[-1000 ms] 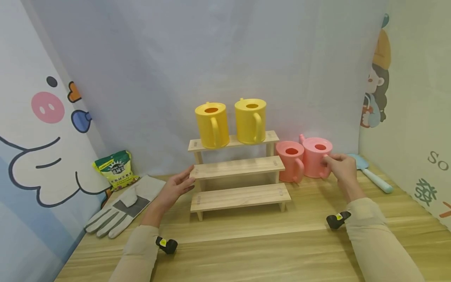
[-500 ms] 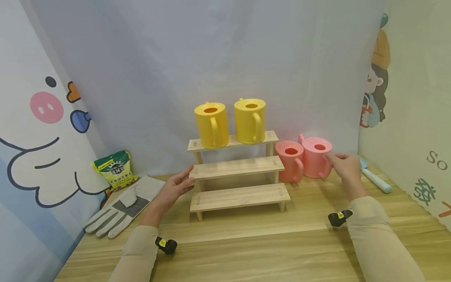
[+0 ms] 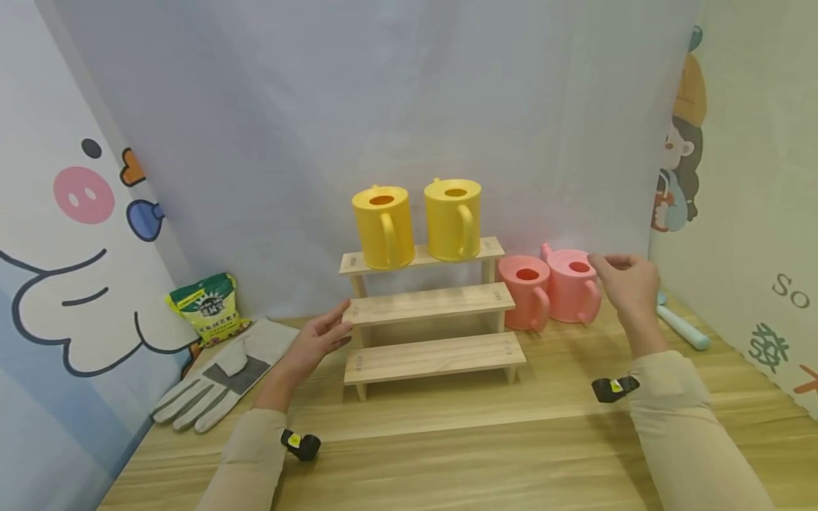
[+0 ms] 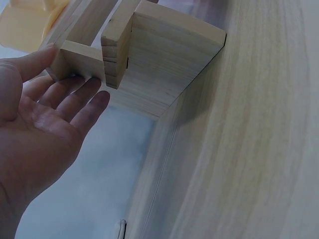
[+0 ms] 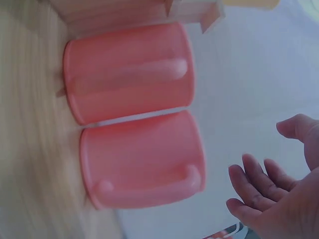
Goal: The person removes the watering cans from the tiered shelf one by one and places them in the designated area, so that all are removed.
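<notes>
Two yellow watering cans, the left one (image 3: pixel 372 238) and the right one (image 3: pixel 442 227), stand on the top step of a three-tier wooden stand (image 3: pixel 428 306). To the stand's right, two pink watering cans sit side by side on the table, a left one (image 3: pixel 520 298) and a right one (image 3: pixel 565 291), handles toward me. My left hand (image 3: pixel 313 344) touches the left end of the middle step; in the left wrist view its thumb and fairly straight fingers meet the wood. My right hand (image 3: pixel 629 287) is raised beside the right pink can, with relaxed fingers and nothing in them.
A grey-white work glove (image 3: pixel 255 358) lies on the table at left, with a green-and-yellow packet (image 3: pixel 211 309) behind it. At right lies a trowel with a pale mint handle (image 3: pixel 684 328). Printed cloth walls close off the back and sides.
My right hand has let go of the right pink watering can's handle and moved up and slightly right. The left hand and the cans have stayed put.
</notes>
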Motion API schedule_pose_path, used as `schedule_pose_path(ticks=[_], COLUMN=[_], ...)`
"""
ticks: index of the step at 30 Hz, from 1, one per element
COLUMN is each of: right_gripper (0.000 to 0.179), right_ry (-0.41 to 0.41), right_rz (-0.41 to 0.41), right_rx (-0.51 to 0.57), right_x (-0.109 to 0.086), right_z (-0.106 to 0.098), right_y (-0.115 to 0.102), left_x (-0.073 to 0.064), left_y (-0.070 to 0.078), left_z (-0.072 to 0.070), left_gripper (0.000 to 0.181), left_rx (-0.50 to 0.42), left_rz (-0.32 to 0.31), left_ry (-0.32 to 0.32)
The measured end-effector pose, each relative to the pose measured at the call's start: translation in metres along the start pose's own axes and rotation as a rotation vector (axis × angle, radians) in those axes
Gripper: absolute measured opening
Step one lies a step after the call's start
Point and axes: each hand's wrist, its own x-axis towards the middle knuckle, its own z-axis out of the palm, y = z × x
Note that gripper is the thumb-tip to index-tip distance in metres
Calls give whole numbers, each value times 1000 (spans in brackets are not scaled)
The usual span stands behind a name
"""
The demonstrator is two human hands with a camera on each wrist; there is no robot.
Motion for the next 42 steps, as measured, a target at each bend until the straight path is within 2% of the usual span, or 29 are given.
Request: schedule_pose_path(ticks=[11,19,27,35,42], right_gripper=[61,57,54,42,42], right_ry=[-63,-81,-120,-199,-168], right_rz=[-130,-205,-308,-438,-489], right_rx=[72,96,107,187,254], right_x=[-25,-34,-52,-68,-62], right_z=[5,11,19,53,84], right_y=[-36,-50,-63,-74,-92], left_x=[1,0,1,4,3], left_y=[-2,-1,-4,-11,-6], left_z=[-1,-4,0,3,2], left_gripper=[65,62,64,67,66], left_rx=[2,12,43,61,69], left_rz=[-6,8,4,-15,-26], left_ry=[-11,-6,28,77,89])
